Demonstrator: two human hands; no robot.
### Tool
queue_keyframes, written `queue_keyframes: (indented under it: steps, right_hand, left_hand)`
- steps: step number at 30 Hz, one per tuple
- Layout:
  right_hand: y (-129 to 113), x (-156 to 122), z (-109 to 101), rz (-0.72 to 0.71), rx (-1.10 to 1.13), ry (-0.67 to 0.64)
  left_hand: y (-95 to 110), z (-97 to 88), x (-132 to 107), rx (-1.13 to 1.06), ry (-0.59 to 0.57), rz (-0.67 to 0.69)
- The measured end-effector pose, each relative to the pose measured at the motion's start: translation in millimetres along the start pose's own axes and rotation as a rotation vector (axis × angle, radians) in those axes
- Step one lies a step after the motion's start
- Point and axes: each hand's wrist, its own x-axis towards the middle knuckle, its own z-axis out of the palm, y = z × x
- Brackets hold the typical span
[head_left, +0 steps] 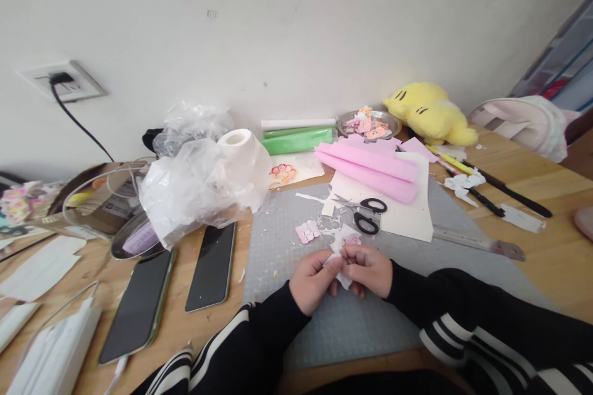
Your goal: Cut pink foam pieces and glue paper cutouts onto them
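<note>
My left hand and my right hand meet over the grey cutting mat. Both pinch a small crumpled piece of white tissue paper between thumbs and fingers. Just beyond them lies a pink patterned paper cutout, with a similar one partly covered by the tissue. Black-handled scissors rest past my right hand, partly on a white sheet. Thin white paper scraps are scattered beside the blades. Some of my fingertips are hidden under the tissue.
Rolled pink paper lies behind the scissors. A white paper roll and plastic bag stand left, near two phones. On the right are a metal ruler, a black knife and a yellow plush toy. A metal dish holds cutouts.
</note>
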Motion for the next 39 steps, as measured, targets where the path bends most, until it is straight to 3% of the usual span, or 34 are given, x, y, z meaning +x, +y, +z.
queue_keyframes:
  steps: [4,8,16,29,32,36,39]
  right_hand:
    - [-1.4,0.2,2.0,0.043,-0.01,0.043]
    - [-6.2,-0.6,3.1,0.08,0.007,0.057]
    - [-3.6,0.9,0.1,0.026,0.043,0.01]
    - [-8.8,-2.8,3.4,0.096,-0.047,0.049]
    - [-7.6,0.1,2.3,0.079,-0.011,0.055]
    - [-4.7,2.5,0.9,0.05,0.03,0.019]
    - [-3.3,2.0,0.8,0.047,0.016,0.021]
  left_hand:
    - [1.5,-0.5,-2.7,-0.017,-0.041,0.027]
    - [6.7,-0.1,-5.4,-0.064,0.004,0.06]
    - [0.4,0.4,0.6,-0.008,0.006,-0.007]
    - [3.8,-2.0,-6.5,-0.015,-0.017,0.058]
    - [2.8,-1.1,-3.6,-0.008,0.019,0.032]
    - [-0.4,0.4,0.1,0.011,-0.041,-0.004]
    - [-1.0,0.8,0.6,0.029,-0.022,0.005]
